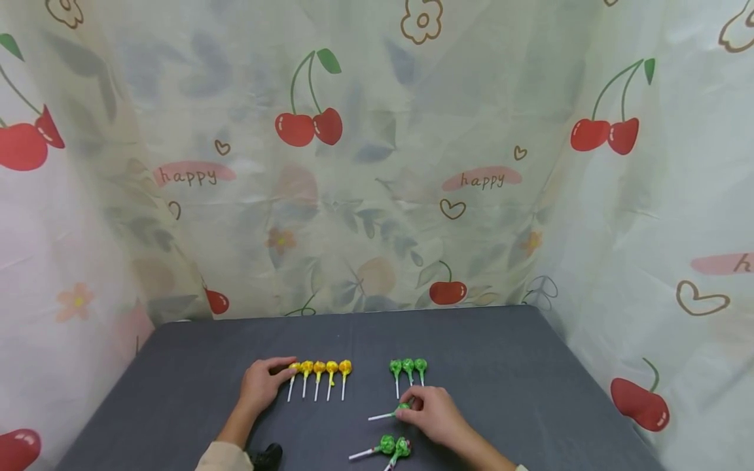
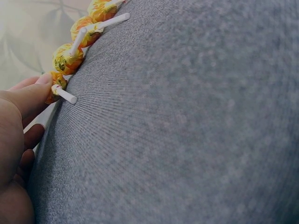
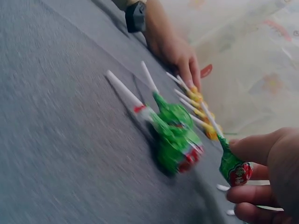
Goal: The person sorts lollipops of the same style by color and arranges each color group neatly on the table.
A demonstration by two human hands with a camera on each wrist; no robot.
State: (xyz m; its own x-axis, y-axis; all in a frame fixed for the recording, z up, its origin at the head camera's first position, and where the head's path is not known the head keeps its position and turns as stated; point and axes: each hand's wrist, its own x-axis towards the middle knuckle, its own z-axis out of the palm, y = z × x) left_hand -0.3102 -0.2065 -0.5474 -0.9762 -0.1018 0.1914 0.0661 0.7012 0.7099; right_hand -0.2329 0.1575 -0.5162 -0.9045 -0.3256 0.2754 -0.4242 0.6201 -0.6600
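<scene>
At the left end of a row of yellow lollipops, my left hand pinches the outermost yellow lollipop by its wrapped head, thumb on one side. Its white stick points toward the front of the table. My right hand holds a green lollipop by the head between thumb and fingers, the stick pointing left. Beyond that hand, three green lollipops stand side by side in a row. Two more green lollipops lie nearer me, heads together and sticks at different angles.
A dark grey cloth covers the table. Patterned curtains with cherries rise behind it and along both sides. A black device is worn on the left wrist.
</scene>
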